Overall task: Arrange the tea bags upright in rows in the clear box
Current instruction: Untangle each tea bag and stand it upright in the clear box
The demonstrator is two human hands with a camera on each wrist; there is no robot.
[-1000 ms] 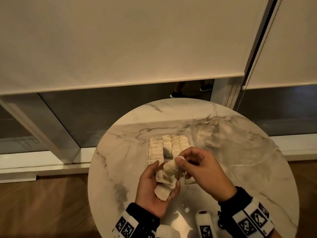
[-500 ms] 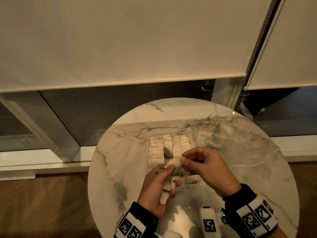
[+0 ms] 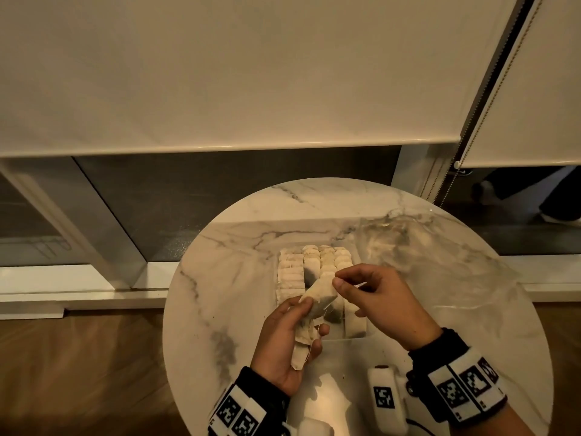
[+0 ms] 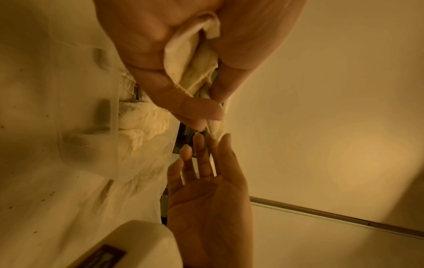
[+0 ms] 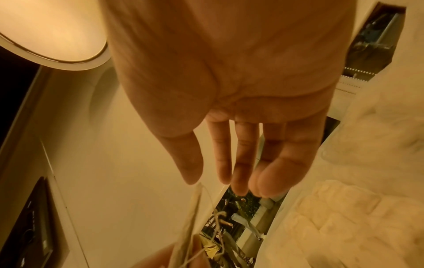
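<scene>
A clear box (image 3: 347, 338) stands mid-table with several rows of upright tea bags (image 3: 327, 262) in it. Those rows also show in the right wrist view (image 5: 344, 217). My left hand (image 3: 283, 338) hovers just in front of the box and grips a small bundle of tea bags (image 3: 301, 350). In the left wrist view its fingers curl round that bundle (image 4: 190, 68). My right hand (image 3: 377, 300) pinches the far corner of the top tea bag (image 3: 320, 294), which is stretched between both hands over the box's near end.
The round marble table (image 3: 220, 309) ends close on the left and front. A crumpled clear plastic bag (image 3: 424, 256) lies right of the box. A white marked device (image 3: 385, 394) sits at the front edge. Window blinds hang behind.
Both hands have shifted away from me, over the box's near end. The right hand has drawn one tea bag up out of the bundle, and the left thumb now lies over the bundle.
</scene>
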